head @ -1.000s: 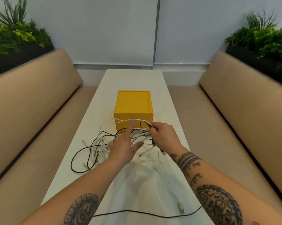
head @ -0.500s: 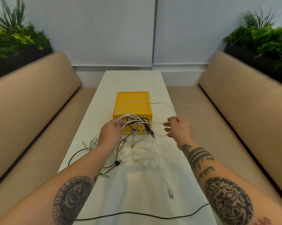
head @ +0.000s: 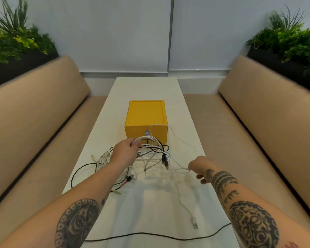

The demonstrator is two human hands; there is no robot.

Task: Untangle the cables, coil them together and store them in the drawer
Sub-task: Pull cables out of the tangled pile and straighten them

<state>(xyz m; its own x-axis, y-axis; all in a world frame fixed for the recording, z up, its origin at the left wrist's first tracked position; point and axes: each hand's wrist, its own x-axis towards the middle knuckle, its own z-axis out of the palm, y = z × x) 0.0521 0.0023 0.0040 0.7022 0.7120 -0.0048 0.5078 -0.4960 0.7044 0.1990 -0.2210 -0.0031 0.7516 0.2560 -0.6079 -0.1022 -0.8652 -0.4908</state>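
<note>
My left hand (head: 127,151) hides part of the tangle of cables (head: 151,140) it grips, lifted just in front of the yellow drawer box (head: 145,115); the strands are hard to tell apart. My right hand (head: 199,167) pinches one white cable (head: 182,169), stretched left-to-right between both hands above the table (head: 150,86).

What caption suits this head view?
Left hand grips cable tangle by yellow drawer box; right hand pinches one white cable.

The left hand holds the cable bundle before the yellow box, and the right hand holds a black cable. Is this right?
No: the head view shows the right hand holding a white cable, not black. The left hand does hold the cable bundle.
</note>
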